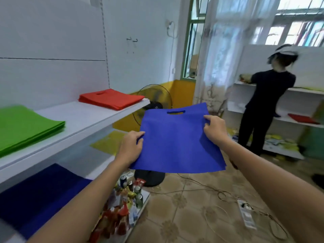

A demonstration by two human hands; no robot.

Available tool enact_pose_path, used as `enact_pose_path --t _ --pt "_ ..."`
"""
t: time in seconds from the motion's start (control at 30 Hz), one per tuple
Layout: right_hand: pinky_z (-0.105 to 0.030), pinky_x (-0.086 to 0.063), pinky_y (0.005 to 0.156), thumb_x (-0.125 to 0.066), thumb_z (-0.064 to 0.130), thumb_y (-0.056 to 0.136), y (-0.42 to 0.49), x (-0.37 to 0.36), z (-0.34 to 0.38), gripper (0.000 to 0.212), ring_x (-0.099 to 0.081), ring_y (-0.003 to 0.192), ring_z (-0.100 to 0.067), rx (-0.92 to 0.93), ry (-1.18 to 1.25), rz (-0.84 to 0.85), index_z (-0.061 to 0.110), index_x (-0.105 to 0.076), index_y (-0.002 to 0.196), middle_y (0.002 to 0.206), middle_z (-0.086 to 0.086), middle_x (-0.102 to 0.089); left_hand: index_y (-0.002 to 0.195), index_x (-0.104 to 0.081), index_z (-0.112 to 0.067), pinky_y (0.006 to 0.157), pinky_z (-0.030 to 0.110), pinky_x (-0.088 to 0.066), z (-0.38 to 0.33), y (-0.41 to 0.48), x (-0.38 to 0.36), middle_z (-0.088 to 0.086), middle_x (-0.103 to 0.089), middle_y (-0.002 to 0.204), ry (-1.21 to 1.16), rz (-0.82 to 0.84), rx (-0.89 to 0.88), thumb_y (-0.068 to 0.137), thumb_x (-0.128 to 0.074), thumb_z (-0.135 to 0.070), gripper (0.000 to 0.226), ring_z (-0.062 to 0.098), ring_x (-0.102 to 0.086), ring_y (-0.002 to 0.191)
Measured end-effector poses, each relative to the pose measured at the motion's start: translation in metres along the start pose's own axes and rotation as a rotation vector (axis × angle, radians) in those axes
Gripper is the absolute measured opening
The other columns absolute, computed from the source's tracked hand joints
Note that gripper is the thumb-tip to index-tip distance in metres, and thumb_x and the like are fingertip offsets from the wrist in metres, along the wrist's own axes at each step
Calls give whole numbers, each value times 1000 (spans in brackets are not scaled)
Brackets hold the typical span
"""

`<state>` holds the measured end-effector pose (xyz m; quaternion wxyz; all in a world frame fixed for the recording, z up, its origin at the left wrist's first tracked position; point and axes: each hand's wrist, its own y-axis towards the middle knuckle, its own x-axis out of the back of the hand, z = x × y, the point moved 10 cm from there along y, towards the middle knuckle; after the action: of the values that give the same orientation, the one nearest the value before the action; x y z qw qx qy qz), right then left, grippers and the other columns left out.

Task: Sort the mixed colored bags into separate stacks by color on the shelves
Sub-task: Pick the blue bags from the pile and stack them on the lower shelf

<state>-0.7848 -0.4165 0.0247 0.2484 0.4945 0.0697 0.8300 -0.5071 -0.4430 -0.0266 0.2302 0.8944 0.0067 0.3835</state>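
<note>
Both hands, left hand [130,148] and right hand [214,131], pinch a blue bag [175,142] by its side edges, held flat in midair. Further left, the shelves [84,118] carry blue [38,195], green [22,127] and red [110,99] stacks, well apart.

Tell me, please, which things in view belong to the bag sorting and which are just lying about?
Part of the job:
- blue bag, held by left hand and right hand
- green stack and red stack on the upper shelf
- blue stack and yellow stack on the lower shelf

Just lying about:
- standing fan
- cans and snack packets
- power strip on the floor
</note>
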Motion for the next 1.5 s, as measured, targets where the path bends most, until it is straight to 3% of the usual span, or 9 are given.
enact_pose_path --t 0.27,0.5,0.6,0.73,0.83,1.0,1.17,1.33,1.5 --pt "-33 -38 101 -42 7 94 27 31 -108 41 -45 127 -27 -88 -16 -31 5 -48 134 137 -12 -49 134 -49 -8 95 30 -39 -48 32 -110 9 -56 126 -7 92 -30 96 -45 -15 38 24 -51 116" --pt "-32 -38 101 -42 6 93 53 -26 -130 42 -47 124 -27 -154 39 38 3 -48 134 137 -12 -50 132 -51 -9 93 29 -40 -13 52 -144 8 -56 126 12 162 15 97 -42 -17 37 22 -52 115" --pt "-28 -43 86 -41 5 94 75 -66 -119 42 -54 113 -25 -160 72 111 2 -46 136 138 -12 -49 132 -50 -10 91 25 -39 20 59 -146 5 -56 127 32 170 43 97 -42 -18 37 20 -52 115" --pt "-25 -46 70 -41 6 93 102 -134 -84 43 -57 84 -14 -88 82 225 3 -46 136 135 -14 -51 131 -52 -9 94 26 -37 78 61 -134 5 -56 128 64 147 156 96 -44 -15 37 21 -51 117" --pt "-36 -47 93 -44 9 91 103 -190 -50 45 -54 114 -27 -62 70 315 6 -45 137 138 -12 -48 129 -54 -9 95 26 -36 129 47 -116 7 -59 125 103 116 259 94 -46 -15 36 22 -51 116" --pt "-35 -42 96 -45 1 90 81 -284 19 40 -51 118 -31 85 73 536 -5 -49 129 131 -19 -54 130 -54 -12 91 25 -38 209 -5 -83 3 -59 123 190 88 466 93 -46 -18 38 19 -52 113" --pt "-29 -47 75 -46 5 89 56 -377 90 47 -61 92 -25 312 73 752 4 -45 136 132 -14 -54 132 -52 -15 93 27 -37 270 -71 -52 2 -59 118 260 14 686 94 -45 -21 39 20 -51 109" --pt "-30 -46 65 -47 7 90 15 -443 164 47 -55 66 -19 503 140 865 3 -44 137 129 -18 -55 134 -50 -13 98 30 -35 302 -134 -11 5 -57 125 334 -137 886 95 -46 -19 40 24 -49 113" --pt "-33 -42 96 -50 6 88 -44 -480 225 50 -51 118 -33 696 161 956 2 -42 137 137 -18 -46 135 -47 -9 100 33 -33 315 -190 19 12 -55 128 385 -241 1034 93 -49 -17 43 30 -47 115"
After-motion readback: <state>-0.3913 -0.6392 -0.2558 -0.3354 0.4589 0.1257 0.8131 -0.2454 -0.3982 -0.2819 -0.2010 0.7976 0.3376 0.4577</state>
